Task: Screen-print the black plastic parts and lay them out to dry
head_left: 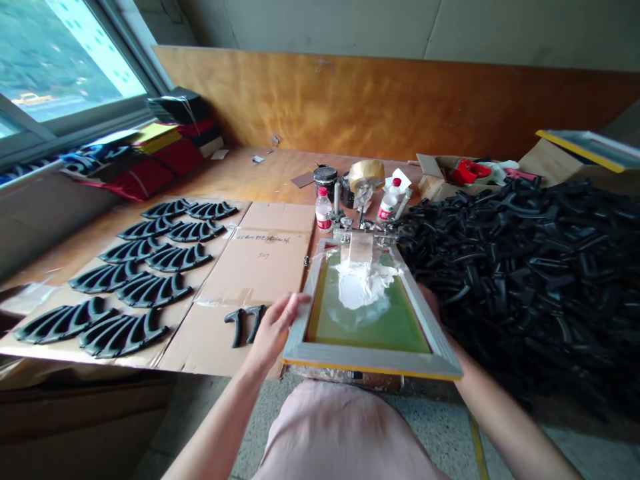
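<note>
Left fingers [293, 304] hold the frame [370, 359], right fingers [429, 298] unclear; a carton [429, 167] holds red things [470, 172].

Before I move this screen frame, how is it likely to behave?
The screen frame will probably feel stiff, given its straight, solid-looking rim. It may swing rather than come free, since its far end seems fixed to the metal clamp. The white paste heaped on the green mesh looks wet, so it might slump or smear.
</note>
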The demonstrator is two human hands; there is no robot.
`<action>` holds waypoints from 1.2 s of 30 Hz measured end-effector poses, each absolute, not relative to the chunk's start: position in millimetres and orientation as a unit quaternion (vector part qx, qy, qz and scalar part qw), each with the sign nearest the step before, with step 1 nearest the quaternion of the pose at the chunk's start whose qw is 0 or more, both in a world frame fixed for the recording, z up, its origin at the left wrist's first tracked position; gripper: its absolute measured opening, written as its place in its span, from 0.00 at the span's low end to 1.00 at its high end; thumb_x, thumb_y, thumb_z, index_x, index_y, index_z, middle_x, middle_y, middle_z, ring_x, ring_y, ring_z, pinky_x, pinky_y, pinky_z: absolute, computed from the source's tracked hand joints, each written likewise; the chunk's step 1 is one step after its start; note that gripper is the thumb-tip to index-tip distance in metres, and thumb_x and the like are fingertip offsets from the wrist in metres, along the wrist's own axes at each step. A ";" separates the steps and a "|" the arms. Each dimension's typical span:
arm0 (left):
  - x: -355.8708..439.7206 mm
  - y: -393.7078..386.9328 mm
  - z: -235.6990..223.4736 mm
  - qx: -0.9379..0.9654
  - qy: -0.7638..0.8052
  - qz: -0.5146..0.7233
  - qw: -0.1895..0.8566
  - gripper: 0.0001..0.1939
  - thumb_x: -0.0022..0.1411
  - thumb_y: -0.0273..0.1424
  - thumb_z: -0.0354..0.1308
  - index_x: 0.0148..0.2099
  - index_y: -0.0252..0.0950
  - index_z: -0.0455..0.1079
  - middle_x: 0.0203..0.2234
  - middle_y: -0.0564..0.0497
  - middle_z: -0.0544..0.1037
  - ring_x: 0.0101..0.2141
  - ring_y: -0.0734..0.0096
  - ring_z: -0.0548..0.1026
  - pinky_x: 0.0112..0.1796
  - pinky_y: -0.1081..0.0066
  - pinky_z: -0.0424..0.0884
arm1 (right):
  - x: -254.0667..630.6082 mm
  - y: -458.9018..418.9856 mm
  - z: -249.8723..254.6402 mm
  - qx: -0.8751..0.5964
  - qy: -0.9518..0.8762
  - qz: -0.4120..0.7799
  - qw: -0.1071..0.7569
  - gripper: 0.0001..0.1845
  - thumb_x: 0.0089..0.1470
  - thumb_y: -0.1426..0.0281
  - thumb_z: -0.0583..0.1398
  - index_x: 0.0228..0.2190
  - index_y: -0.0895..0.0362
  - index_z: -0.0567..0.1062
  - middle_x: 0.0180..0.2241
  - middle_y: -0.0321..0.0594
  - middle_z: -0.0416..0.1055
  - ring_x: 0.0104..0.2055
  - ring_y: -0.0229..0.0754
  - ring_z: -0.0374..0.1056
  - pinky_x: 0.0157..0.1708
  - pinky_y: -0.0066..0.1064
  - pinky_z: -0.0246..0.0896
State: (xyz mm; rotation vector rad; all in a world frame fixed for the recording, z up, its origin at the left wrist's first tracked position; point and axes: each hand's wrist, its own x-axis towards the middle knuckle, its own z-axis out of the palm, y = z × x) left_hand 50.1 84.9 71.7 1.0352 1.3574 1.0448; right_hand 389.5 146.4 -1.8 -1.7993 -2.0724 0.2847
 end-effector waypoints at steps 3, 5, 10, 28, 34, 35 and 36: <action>56.6 70.3 27.7 0.380 0.588 0.405 0.588 0.36 0.52 0.52 0.62 0.58 0.38 0.69 0.31 0.50 0.78 0.31 0.65 0.75 0.30 0.72 0.68 | 389.9 170.1 22.2 -0.661 -0.696 0.058 0.274 0.25 0.64 0.63 0.46 0.56 0.59 0.68 0.49 0.53 0.70 0.44 0.50 0.69 0.43 0.44 0.68; 61.6 68.9 -0.1 0.370 0.606 0.401 0.578 0.40 0.51 0.51 0.63 0.63 0.39 0.63 0.28 0.52 0.76 0.30 0.67 0.75 0.29 0.72 0.68 | 364.5 184.2 36.0 -0.613 -0.732 0.032 0.296 0.28 0.60 0.61 0.55 0.58 0.60 0.64 0.56 0.55 0.64 0.51 0.51 0.66 0.49 0.42 0.66; 63.1 75.7 -40.7 0.382 0.641 0.378 0.548 0.40 0.52 0.49 0.62 0.63 0.38 0.62 0.24 0.55 0.73 0.26 0.70 0.72 0.28 0.72 0.67 | 295.6 188.5 34.0 -0.544 -0.831 0.052 0.107 0.14 0.53 0.72 0.64 0.43 0.59 0.72 0.43 0.49 0.72 0.47 0.50 0.67 0.46 0.39 0.64; 58.6 73.9 -61.9 0.374 0.608 0.402 0.574 0.37 0.55 0.51 0.61 0.61 0.35 0.63 0.28 0.52 0.76 0.29 0.70 0.74 0.30 0.74 0.67 | 313.8 120.1 11.7 -0.384 -0.914 0.084 0.098 0.16 0.53 0.83 0.54 0.38 0.57 0.76 0.39 0.42 0.75 0.39 0.42 0.70 0.37 0.31 0.62; 57.4 74.0 -42.0 0.368 0.595 0.393 0.597 0.38 0.55 0.50 0.61 0.62 0.35 0.60 0.27 0.53 0.75 0.29 0.68 0.74 0.30 0.72 0.68 | 305.6 145.3 40.2 -0.437 -0.886 0.119 0.096 0.11 0.58 0.71 0.60 0.44 0.52 0.75 0.38 0.37 0.76 0.37 0.42 0.71 0.35 0.31 0.64; 56.5 73.9 -33.0 0.365 0.588 0.392 0.606 0.39 0.55 0.50 0.61 0.63 0.36 0.59 0.27 0.53 0.75 0.30 0.67 0.75 0.30 0.72 0.69 | 302.1 158.6 50.3 -0.471 -0.868 0.114 0.107 0.17 0.57 0.69 0.62 0.49 0.50 0.73 0.41 0.37 0.76 0.38 0.43 0.72 0.36 0.32 0.65; 55.5 73.7 -22.4 0.361 0.582 0.393 0.614 0.39 0.55 0.49 0.62 0.64 0.37 0.59 0.28 0.53 0.76 0.30 0.67 0.75 0.30 0.72 0.69 | 300.8 172.3 60.8 -0.501 -0.851 0.104 0.117 0.23 0.57 0.67 0.63 0.54 0.48 0.70 0.43 0.38 0.75 0.39 0.44 0.72 0.37 0.33 0.65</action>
